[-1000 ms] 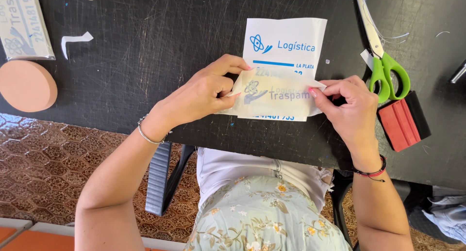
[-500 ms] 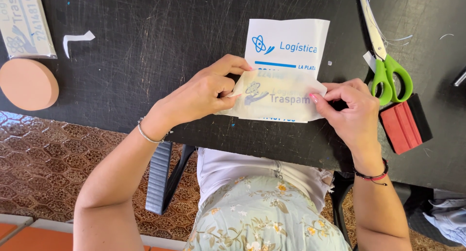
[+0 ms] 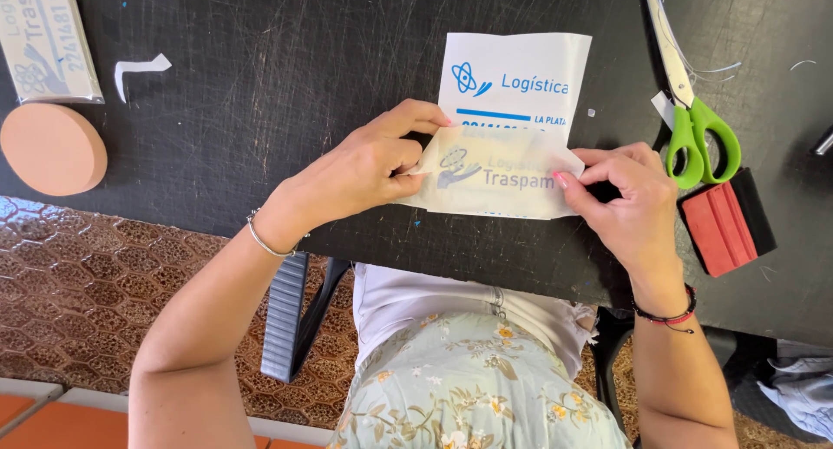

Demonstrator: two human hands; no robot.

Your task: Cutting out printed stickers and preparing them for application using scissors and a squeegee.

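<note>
A scratched black tabletop (image 3: 286,76) carries a white printed sheet (image 3: 521,76) at centre, green-handled scissors (image 3: 694,111) and a red squeegee (image 3: 718,230) at right, and a round tan pad (image 3: 52,148), a paper scrap (image 3: 139,69) and a printed strip (image 3: 45,37) at upper left.

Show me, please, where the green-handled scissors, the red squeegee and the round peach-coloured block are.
Green-handled scissors (image 3: 705,141): head view, on the green handle loops.
Red squeegee (image 3: 717,230): head view, middle of its red face.
Round peach-coloured block (image 3: 50,149): head view, centre of its flat top.

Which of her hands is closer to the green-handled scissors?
The right hand. It pinches the sheet's edge just beside the scissors; the left hand grips the translucent sheet at its far side, across the paper.
</note>
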